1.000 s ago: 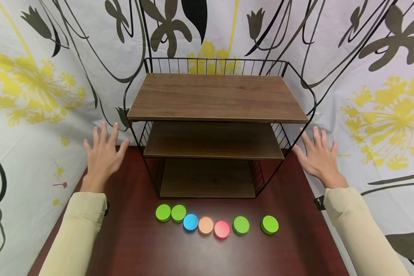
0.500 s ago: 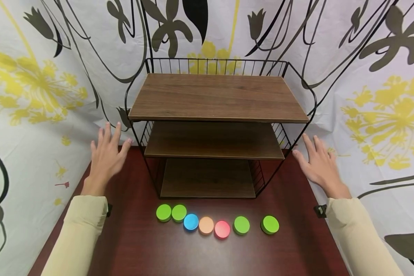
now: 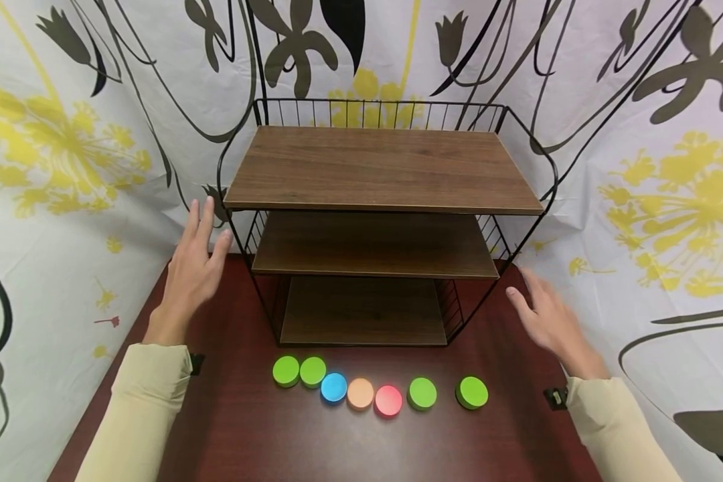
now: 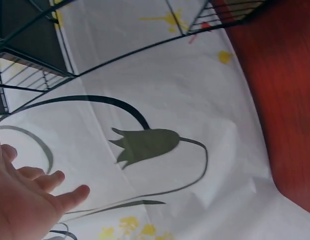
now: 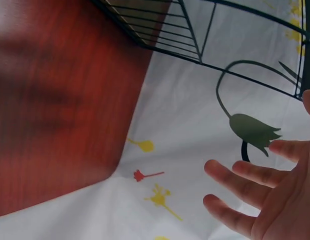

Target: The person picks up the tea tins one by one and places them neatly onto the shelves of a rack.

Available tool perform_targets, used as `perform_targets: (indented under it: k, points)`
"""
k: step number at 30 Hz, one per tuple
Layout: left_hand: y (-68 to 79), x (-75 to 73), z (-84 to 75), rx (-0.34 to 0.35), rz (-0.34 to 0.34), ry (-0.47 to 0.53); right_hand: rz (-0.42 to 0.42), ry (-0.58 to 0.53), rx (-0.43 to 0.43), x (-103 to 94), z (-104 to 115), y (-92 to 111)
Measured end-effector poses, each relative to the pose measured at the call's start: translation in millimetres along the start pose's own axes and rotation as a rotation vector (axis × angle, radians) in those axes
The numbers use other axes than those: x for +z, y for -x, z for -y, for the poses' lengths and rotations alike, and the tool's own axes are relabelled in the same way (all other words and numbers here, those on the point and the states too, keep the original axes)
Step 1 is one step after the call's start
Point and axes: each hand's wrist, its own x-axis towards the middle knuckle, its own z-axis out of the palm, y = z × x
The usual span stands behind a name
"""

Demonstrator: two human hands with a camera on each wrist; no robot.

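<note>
My left hand (image 3: 191,278) hovers to the left of a three-tier shelf rack (image 3: 379,167), fingers extended and holding nothing. On the rack's other side, my right hand (image 3: 554,325) is held in the air over the table's right edge, its fingers loosely spread with nothing in them. In front of the rack lies a row of small round discs: two green discs (image 3: 286,371) at the left, then a blue disc (image 3: 334,388), an orange disc (image 3: 360,394), a red disc (image 3: 388,401), a green disc (image 3: 422,393) and another green disc (image 3: 472,392) at the right. Neither hand touches them.
The rack has brown wood boards and a black wire frame (image 3: 551,194) that bows outward at both sides. It stands on a dark red table (image 3: 337,448). White cloth (image 3: 651,268) printed with flowers hangs behind and along both sides.
My right hand has come down and toward me, its fingers drawing closer together. My left hand has shifted slightly right and turned. The discs and rack stay where they were.
</note>
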Motion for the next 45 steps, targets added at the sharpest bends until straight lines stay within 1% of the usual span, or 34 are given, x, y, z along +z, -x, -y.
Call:
perform_targets:
  k: [3,5,9,11,15,17,19,23,27,30,34,37,40,43,45]
  points:
    - [-1.0,-1.2,-7.3,0.046,-0.032,0.068,0.000,0.003,-0.017,7.4,-2.0,5.5]
    - [-2.3,-1.5,-11.9,0.090,-0.063,0.120,0.015,0.015,-0.018,12.5,-3.0,9.2]
    - [-2.8,-0.5,-21.2,0.166,-0.140,0.234,0.051,0.021,-0.003,23.6,-5.3,17.6]
    - [-2.2,0.3,-26.3,0.207,-0.185,0.279,0.056,0.013,-0.004,29.5,-6.6,21.3]
    - [0.6,1.7,-36.4,0.308,-0.270,0.337,0.050,0.005,-0.021,40.5,-8.9,27.0]
    - [1.5,2.0,-40.3,0.359,-0.299,0.361,0.061,0.004,-0.021,44.4,-9.3,29.3]
    - [1.8,2.6,-42.2,0.396,-0.316,0.383,0.075,0.000,-0.016,47.7,-9.2,31.5]
    - [0.8,4.3,-40.6,0.435,-0.343,0.392,0.096,0.005,-0.012,53.7,-7.6,36.4]
    - [-1.0,6.8,-38.9,0.487,-0.381,0.388,0.081,0.018,-0.036,60.3,-5.5,41.7]
    - [-3.1,8.5,-40.5,0.532,-0.412,0.403,0.070,0.026,-0.059,65.4,-4.2,45.0]
    - [-5.3,10.2,-45.4,0.574,-0.459,0.416,0.054,0.039,-0.091,71.4,-2.5,49.7]
    - [-5.6,11.6,-48.6,0.595,-0.499,0.413,0.043,0.049,-0.129,77.2,-1.1,53.9]
    - [-5.1,12.7,-51.9,0.601,-0.541,0.394,0.041,0.067,-0.188,84.6,0.7,58.4]
    - [-4.3,13.3,-55.1,0.599,-0.570,0.363,0.041,0.092,-0.238,92.4,2.7,63.2]
    - [-3.7,13.7,-56.9,0.604,-0.580,0.356,0.039,0.108,-0.253,97.1,4.1,66.7]
